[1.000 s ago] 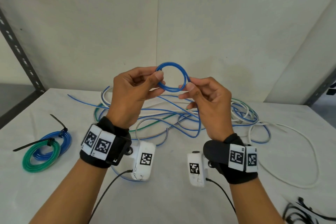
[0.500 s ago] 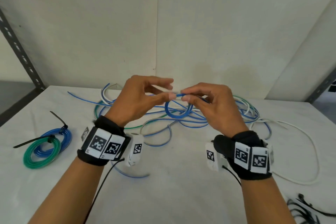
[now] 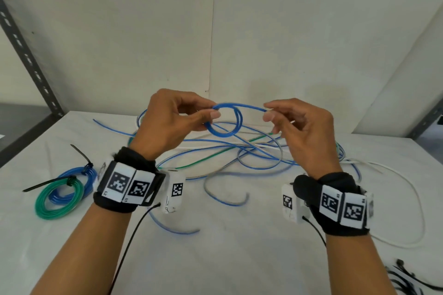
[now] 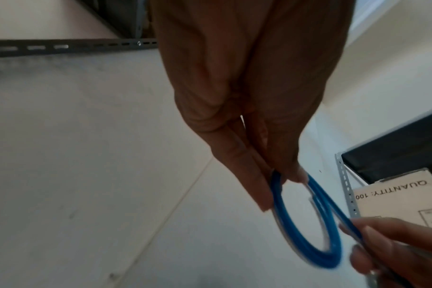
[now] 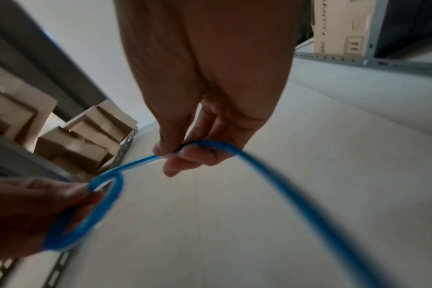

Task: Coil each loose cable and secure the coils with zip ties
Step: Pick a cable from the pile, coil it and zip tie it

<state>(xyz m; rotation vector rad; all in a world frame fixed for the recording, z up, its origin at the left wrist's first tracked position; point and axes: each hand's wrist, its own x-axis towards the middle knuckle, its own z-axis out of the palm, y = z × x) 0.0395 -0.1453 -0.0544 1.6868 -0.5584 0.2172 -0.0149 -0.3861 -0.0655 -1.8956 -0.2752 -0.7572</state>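
A small coil of blue cable (image 3: 224, 121) hangs in the air above the table, seen close in the left wrist view as a blue coil (image 4: 308, 230). My left hand (image 3: 212, 112) pinches the coil's left side between thumb and fingers. My right hand (image 3: 267, 112) pinches the free run of the same blue cable (image 5: 210, 145) a little to the right of the coil. From the right hand the cable trails down to the tangle of loose cables (image 3: 239, 151) on the white table (image 3: 239, 258).
Two finished coils, a green coil (image 3: 58, 199) and a blue coil (image 3: 76, 178), lie at the left, each with a black zip tie. Spare black zip ties (image 3: 407, 280) lie at the front right. A white cable (image 3: 407, 199) loops at the right. Metal shelf posts (image 3: 26, 55) flank the table.
My hands dropped from chest height and then drew apart. The right hand has slid along the cable away from the coil, which the left hand still holds.
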